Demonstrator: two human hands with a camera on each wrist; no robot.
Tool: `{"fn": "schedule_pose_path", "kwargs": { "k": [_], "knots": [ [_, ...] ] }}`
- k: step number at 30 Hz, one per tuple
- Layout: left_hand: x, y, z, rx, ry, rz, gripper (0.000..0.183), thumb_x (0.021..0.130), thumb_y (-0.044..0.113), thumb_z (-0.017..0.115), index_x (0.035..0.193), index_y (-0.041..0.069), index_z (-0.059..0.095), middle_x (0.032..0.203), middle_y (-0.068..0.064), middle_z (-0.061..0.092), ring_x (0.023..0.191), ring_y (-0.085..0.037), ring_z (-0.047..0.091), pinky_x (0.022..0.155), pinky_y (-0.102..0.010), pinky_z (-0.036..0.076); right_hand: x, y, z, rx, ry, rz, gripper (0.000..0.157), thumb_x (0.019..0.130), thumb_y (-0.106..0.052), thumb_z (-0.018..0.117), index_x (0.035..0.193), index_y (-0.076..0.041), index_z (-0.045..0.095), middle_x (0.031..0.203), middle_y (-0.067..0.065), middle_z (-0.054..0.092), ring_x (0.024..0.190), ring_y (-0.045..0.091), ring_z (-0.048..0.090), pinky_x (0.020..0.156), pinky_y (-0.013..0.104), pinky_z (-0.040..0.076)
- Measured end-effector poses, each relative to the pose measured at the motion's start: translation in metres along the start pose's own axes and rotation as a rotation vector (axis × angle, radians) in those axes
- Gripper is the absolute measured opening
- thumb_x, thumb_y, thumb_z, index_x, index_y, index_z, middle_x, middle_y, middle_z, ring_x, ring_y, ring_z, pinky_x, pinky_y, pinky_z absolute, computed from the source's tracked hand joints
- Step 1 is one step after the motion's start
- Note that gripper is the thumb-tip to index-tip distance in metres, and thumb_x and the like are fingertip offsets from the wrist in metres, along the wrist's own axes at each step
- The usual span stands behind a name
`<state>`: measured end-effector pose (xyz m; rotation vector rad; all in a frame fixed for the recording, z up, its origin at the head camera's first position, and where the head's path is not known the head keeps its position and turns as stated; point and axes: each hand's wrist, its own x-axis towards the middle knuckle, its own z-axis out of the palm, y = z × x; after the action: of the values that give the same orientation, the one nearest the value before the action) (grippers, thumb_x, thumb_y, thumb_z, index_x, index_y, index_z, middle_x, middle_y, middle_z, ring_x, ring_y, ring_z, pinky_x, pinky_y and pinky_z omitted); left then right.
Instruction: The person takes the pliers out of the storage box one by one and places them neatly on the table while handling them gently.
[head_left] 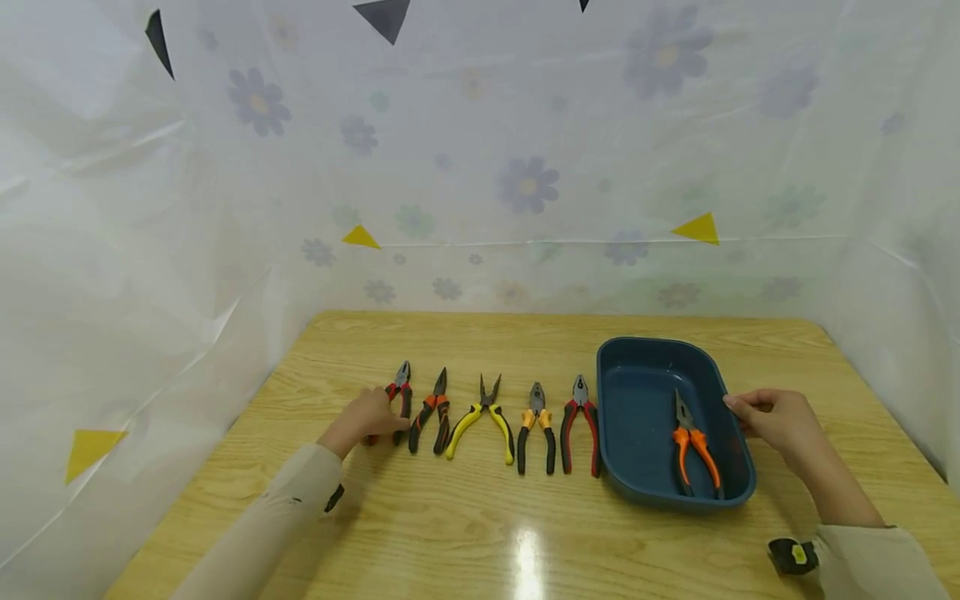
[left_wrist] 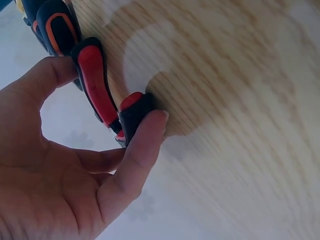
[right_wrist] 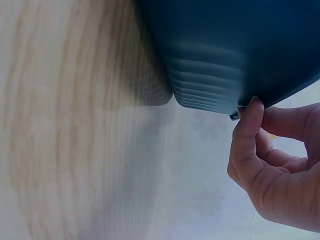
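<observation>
My left hand (head_left: pixel 367 418) is at the left end of a row of pliers, gripping the red-and-black pliers (head_left: pixel 403 375) by the handles. In the left wrist view the thumb lies against one red handle (left_wrist: pixel 95 80) and the fingers against the other. These pliers lie on the table with their jaws pointing away from me. On the right, my right hand (head_left: pixel 783 423) pinches the rim of a dark blue plastic basin (head_left: pixel 633 442) between thumb and fingers. Inside the basin lie orange-handled long-nose pliers (head_left: pixel 682 412).
Along the row lie black-and-orange long-nose pliers (head_left: pixel 441 408), yellow long-nose pliers (head_left: pixel 487 400), yellow-and-black pliers (head_left: pixel 537 400) and another red-and-black pair (head_left: pixel 580 396), close to the basin's left wall. A flower-patterned sheet (head_left: pixel 465 150) hangs behind the wooden table (head_left: pixel 450 533).
</observation>
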<state>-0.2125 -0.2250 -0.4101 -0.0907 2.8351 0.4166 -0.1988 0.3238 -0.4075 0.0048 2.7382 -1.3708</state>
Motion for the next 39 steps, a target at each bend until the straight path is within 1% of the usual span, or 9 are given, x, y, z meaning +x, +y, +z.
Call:
{"fn": "schedule_pose_path", "kwargs": {
  "k": [3, 8, 14, 17, 21, 24, 29, 36, 39],
  "knots": [
    [-0.001, 0.001, -0.001, -0.005, -0.017, -0.020, 0.036, 0.086, 0.034, 0.071, 0.072, 0.004, 0.055, 0.087, -0.021, 0.057, 0.051, -0.020, 0.055, 0.044, -0.027, 0.046, -0.001, 0.000, 0.001, -0.004, 0.005, -0.004, 0.049, 0.100, -0.028, 0.051, 0.109, 0.020, 0.058, 0.085, 0.004, 0.066, 0.067, 0.012, 0.064, 0.067, 0.033, 0.055],
    [-0.005, 0.006, -0.005, 0.002, -0.028, -0.028, 0.036, 0.088, 0.033, 0.070, 0.073, 0.003, 0.055, 0.103, -0.031, 0.055, 0.053, -0.022, 0.057, 0.047, -0.030, 0.049, -0.001, 0.001, 0.001, -0.003, 0.004, -0.001, 0.050, 0.100, -0.030, 0.051, 0.110, 0.019, 0.058, 0.084, 0.004, 0.066, 0.067, 0.012, 0.064, 0.067, 0.034, 0.055],
    [-0.010, 0.008, -0.009, 0.047, -0.002, 0.006, 0.047, 0.089, 0.030, 0.068, 0.104, -0.013, 0.056, 0.122, -0.037, 0.045, 0.077, -0.029, 0.055, 0.062, -0.037, 0.048, 0.000, 0.002, 0.001, -0.007, 0.000, 0.002, 0.052, 0.100, -0.030, 0.050, 0.111, 0.020, 0.057, 0.087, 0.006, 0.066, 0.068, 0.013, 0.064, 0.068, 0.035, 0.055],
    [-0.013, 0.013, -0.009, 0.069, 0.035, 0.013, 0.054, 0.090, 0.029, 0.067, 0.116, -0.016, 0.052, 0.118, -0.034, 0.046, 0.078, -0.030, 0.055, 0.062, -0.038, 0.048, 0.000, 0.003, 0.002, -0.007, -0.001, 0.002, 0.051, 0.100, -0.030, 0.050, 0.110, 0.020, 0.057, 0.086, 0.006, 0.066, 0.068, 0.013, 0.064, 0.067, 0.034, 0.055],
    [-0.018, 0.025, -0.010, 0.144, 0.109, 0.043, 0.058, 0.091, 0.031, 0.066, 0.122, -0.015, 0.050, 0.117, -0.033, 0.045, 0.097, -0.041, 0.054, 0.074, -0.048, 0.051, 0.000, 0.003, 0.002, -0.012, -0.006, 0.002, 0.051, 0.100, -0.030, 0.050, 0.110, 0.020, 0.057, 0.087, 0.007, 0.066, 0.068, 0.013, 0.064, 0.067, 0.035, 0.055],
    [-0.020, 0.040, -0.010, 0.156, 0.157, 0.087, 0.059, 0.092, 0.032, 0.065, 0.125, -0.015, 0.050, 0.120, -0.032, 0.046, 0.106, -0.045, 0.050, 0.079, -0.049, 0.049, 0.000, 0.003, 0.001, -0.020, -0.005, -0.002, 0.052, 0.101, -0.030, 0.049, 0.111, 0.020, 0.057, 0.090, 0.011, 0.066, 0.069, 0.013, 0.063, 0.068, 0.037, 0.055],
    [-0.027, 0.074, -0.009, 0.124, 0.190, 0.179, 0.050, 0.094, 0.030, 0.063, 0.120, -0.011, 0.054, 0.115, -0.026, 0.050, 0.094, -0.035, 0.053, 0.067, -0.040, 0.049, 0.000, 0.003, 0.000, -0.017, -0.006, 0.002, 0.053, 0.101, -0.031, 0.049, 0.111, 0.020, 0.056, 0.089, 0.010, 0.066, 0.069, 0.012, 0.063, 0.068, 0.035, 0.055],
    [-0.038, 0.129, -0.006, 0.005, 0.218, 0.373, 0.049, 0.096, 0.028, 0.060, 0.129, -0.007, 0.052, 0.122, -0.021, 0.052, 0.112, -0.035, 0.052, 0.088, -0.043, 0.048, 0.001, 0.003, 0.000, -0.010, -0.008, 0.007, 0.053, 0.100, -0.032, 0.050, 0.111, 0.020, 0.057, 0.086, 0.006, 0.066, 0.068, 0.012, 0.063, 0.067, 0.034, 0.055],
    [-0.040, 0.151, -0.001, -0.041, 0.219, 0.466, 0.047, 0.097, 0.027, 0.059, 0.130, -0.006, 0.052, 0.121, -0.018, 0.053, 0.110, -0.031, 0.053, 0.085, -0.038, 0.049, 0.001, 0.004, 0.000, -0.006, -0.015, 0.011, 0.053, 0.100, -0.032, 0.050, 0.110, 0.019, 0.057, 0.086, 0.005, 0.066, 0.068, 0.012, 0.064, 0.068, 0.035, 0.055]
  ]
}}
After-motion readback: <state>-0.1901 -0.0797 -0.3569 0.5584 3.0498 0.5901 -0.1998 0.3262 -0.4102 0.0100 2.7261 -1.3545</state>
